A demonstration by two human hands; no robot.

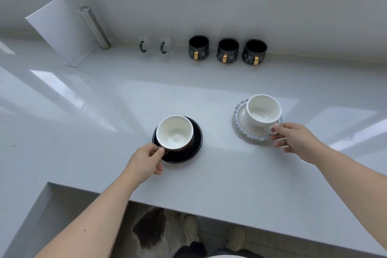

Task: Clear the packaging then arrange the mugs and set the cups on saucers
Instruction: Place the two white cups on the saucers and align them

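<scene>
A brown cup (pixel 174 132) with a white inside sits on a black saucer (pixel 191 151) near the counter's front. My left hand (pixel 146 158) pinches its handle. To the right, a white cup (pixel 263 109) stands on a clear beaded glass saucer (pixel 240 123); my right hand (pixel 293 135) holds its handle with thumb and fingers. Along the back wall stand three black mugs with gold handles (pixel 199 47) (pixel 227 50) (pixel 254 52) and two clear glass mugs with green handles (pixel 145 44) (pixel 167 44).
A white box (pixel 60 29) leans at the back left beside a steel cylinder (pixel 95 26). The grey counter (pixel 104 111) has its front edge close to me, with a step down at the left. Below the edge I see shoes and the floor.
</scene>
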